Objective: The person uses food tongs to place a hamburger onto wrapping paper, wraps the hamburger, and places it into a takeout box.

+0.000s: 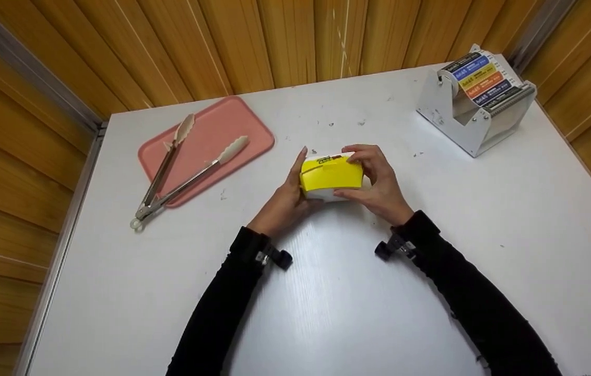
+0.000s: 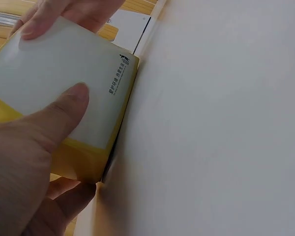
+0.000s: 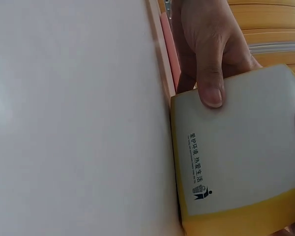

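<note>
A yellow and white paper takeaway food box [image 1: 332, 177] stands on the white table between both hands, its yellow lid looking closed. My left hand [image 1: 287, 206] grips its left side. The left wrist view shows the left thumb [image 2: 71, 105] lying across the white face of the box [image 2: 69, 64], with fingers beneath the yellow edge. From the right, my right hand [image 1: 381, 185] holds the box, thumb at the near face and fingers on the top. Small dark print and a litter symbol mark the white face of the box [image 3: 246, 147] in the right wrist view.
At the left, metal tongs [image 1: 191, 180] with pale tips lie spread over a pink tray [image 1: 233, 117]. A metal label dispenser [image 1: 488, 130] with a roll of coloured labels [image 1: 481, 75] stands at the back right. Wood-patterned panels [image 1: 285, 42] border the table.
</note>
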`<state>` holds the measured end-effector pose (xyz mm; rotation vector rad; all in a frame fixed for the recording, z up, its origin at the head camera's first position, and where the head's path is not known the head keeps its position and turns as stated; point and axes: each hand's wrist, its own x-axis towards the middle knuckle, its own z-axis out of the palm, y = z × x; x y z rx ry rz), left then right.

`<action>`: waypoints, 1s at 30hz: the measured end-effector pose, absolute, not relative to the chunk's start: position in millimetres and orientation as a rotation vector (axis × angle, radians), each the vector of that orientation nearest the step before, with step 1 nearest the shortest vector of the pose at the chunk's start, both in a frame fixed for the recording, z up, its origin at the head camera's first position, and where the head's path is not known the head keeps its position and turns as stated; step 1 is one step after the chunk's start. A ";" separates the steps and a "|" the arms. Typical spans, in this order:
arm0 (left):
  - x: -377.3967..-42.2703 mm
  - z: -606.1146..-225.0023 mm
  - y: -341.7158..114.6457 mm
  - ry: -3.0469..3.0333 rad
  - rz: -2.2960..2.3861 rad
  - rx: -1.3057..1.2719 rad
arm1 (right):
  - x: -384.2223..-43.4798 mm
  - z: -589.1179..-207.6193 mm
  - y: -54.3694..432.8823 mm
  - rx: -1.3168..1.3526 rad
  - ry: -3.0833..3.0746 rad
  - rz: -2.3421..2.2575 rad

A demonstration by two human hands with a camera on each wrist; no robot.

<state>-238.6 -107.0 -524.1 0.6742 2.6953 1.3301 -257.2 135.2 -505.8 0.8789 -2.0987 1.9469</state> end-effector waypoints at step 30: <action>-235.3 -521.8 -102.1 2.684 1.319 0.540 | -258.1 -506.3 143.1 0.942 -2.039 1.761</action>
